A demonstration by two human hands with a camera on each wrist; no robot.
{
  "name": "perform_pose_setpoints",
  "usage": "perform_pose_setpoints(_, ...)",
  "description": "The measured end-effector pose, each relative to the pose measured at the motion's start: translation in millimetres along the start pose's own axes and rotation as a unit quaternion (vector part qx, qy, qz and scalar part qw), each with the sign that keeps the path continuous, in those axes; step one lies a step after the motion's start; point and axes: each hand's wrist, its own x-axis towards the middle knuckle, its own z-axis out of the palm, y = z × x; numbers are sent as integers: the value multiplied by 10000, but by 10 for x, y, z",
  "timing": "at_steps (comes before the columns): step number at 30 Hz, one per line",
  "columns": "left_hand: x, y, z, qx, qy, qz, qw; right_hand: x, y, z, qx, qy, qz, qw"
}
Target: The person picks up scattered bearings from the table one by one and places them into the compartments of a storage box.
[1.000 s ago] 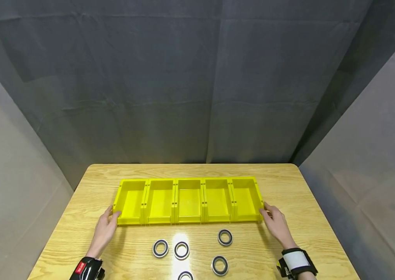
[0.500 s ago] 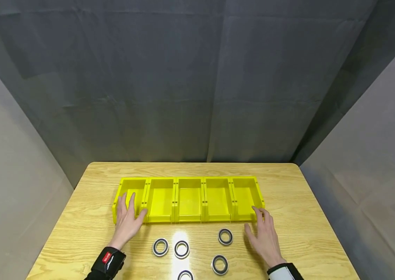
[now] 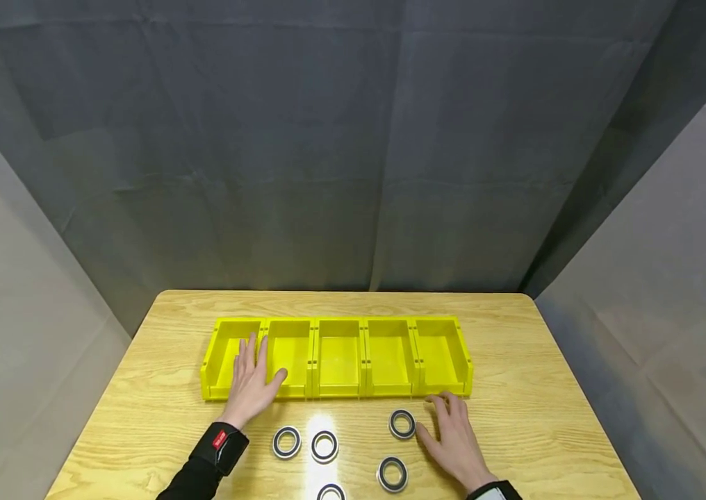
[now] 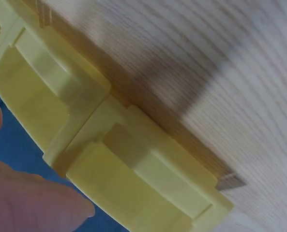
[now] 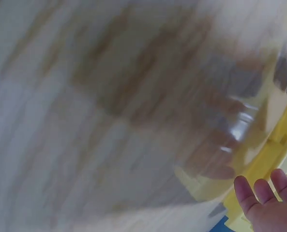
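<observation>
A row of joined yellow bins stands across the table, with several compartments side by side. Over its two leftmost compartments hovers my left hand, fingers spread and holding nothing. In the left wrist view, the thumb shows beside the yellow bin walls. Several ball bearings, steel rings with black seals, lie flat in front of the bins. My right hand is beside the upper right bearing, thumb tip close to its rim, fingers loosely bent. The right wrist view shows fingertips near the yellow bins.
More bearings lie nearby: one at lower right, two at left and one cut off by the bottom edge. The wooden table ends at a dark grey curtain behind. Light grey panels flank both sides.
Both hands have left the ends of the bin row. The left moved right over the compartments; the right moved left and nearer, towards a bearing. Bins and bearings stay put.
</observation>
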Motion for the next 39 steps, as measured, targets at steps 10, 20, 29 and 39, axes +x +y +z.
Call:
perform_pose_setpoints(10,44,-15,102,116,-11,106,9999,-10,-111,81,39,11,-342,9994)
perform_pose_setpoints(20,41,-1,106,416,-192,150,9988,3,-182,147,-70,151,-672,9976)
perform_pose_setpoints(29,16,-54,148,528,-132,322,9980,18,-257,173,38,-70,-761,9971)
perform_pose_setpoints(39,21,-41,127,710,-164,350,9967,34,-298,172,35,-233,-725,9971)
